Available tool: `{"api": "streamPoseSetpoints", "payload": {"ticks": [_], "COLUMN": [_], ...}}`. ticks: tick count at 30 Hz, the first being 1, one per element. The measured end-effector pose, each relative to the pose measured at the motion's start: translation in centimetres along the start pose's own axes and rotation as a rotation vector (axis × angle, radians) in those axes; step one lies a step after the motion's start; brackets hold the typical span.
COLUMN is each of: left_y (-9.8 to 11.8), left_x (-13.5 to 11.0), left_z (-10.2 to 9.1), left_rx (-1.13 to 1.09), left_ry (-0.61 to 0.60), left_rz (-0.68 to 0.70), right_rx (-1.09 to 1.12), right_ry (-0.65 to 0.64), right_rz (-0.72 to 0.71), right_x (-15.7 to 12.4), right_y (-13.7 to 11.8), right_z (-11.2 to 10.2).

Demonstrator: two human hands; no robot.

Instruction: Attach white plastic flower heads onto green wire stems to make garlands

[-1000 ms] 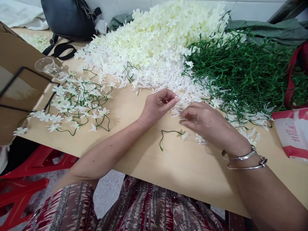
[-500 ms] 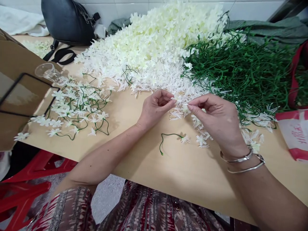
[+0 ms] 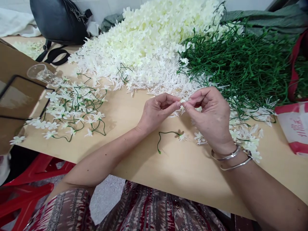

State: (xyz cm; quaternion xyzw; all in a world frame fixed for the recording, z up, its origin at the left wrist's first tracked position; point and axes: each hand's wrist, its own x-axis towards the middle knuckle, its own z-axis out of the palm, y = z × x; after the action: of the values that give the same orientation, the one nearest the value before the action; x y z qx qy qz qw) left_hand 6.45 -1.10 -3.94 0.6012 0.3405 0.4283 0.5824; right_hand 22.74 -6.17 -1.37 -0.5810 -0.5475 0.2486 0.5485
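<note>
My left hand (image 3: 158, 110) is closed in a pinch over the table, holding a small white artificial flower (image 3: 182, 101). From the other side my right hand (image 3: 209, 117) brings thumb and fingertips to the same flower, and both hands' tips nearly meet. The fingers hide most of the flower. Below them on the table lies a curved green stem (image 3: 159, 139) with a white piece (image 3: 183, 137) at one end. Just beyond my fingers spread white spiky stamen pieces (image 3: 154, 80).
A large heap of white petals (image 3: 144, 38) rises behind, with green stems (image 3: 240, 64) piled to its right. Assembled flowers (image 3: 74, 109) lie at left, near a clear plastic cup (image 3: 39, 72) and a cardboard box (image 3: 14, 64). A red-and-white packet (image 3: 293, 125) sits right; a black bag (image 3: 59, 22) stands behind.
My right hand has moved left, so its fingertips now meet those of my left hand at the flower. The whole view has shifted slightly.
</note>
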Motion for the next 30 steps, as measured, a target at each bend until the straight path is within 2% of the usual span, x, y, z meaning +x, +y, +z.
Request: {"api": "streamPoseSetpoints", "payload": {"ticks": [7, 14, 19, 22, 26, 29, 30], "left_y": [-0.1, 0.6, 1.2, 1.1, 0.7, 1.4, 1.9], "left_x": [0.1, -0.4, -0.4, -0.3, -0.3, 0.0, 0.1], "left_z": [0.1, 0.0, -0.2, -0.1, -0.1, -0.7, -1.1], "left_rx": [-0.015, 0.316, 0.350, 0.344, 0.329, 0.360, 0.377], "left_ry": [0.000, 0.053, 0.011, -0.012, -0.039, -0.016, -0.046], "left_rz": [0.013, 0.218, 0.312, 0.320, 0.309, 0.356, 0.362], "right_rx": [-0.018, 0.003, 0.009, -0.022, 0.060, 0.142, 0.149], "right_ry": [-0.019, -0.074, -0.163, -0.139, -0.095, -0.088, -0.088], "right_rz": [-0.015, 0.067, 0.066, -0.005, -0.089, -0.052, -0.033], "right_x": [-0.3, 0.3, 0.8, 1.0, 1.3, 1.6, 1.6], "right_y": [-0.2, 0.1, 0.2, 0.4, 1.0, 1.6, 1.8], "right_z": [0.2, -0.1, -0.8, -1.0, -1.0, -1.0, -1.0]}}
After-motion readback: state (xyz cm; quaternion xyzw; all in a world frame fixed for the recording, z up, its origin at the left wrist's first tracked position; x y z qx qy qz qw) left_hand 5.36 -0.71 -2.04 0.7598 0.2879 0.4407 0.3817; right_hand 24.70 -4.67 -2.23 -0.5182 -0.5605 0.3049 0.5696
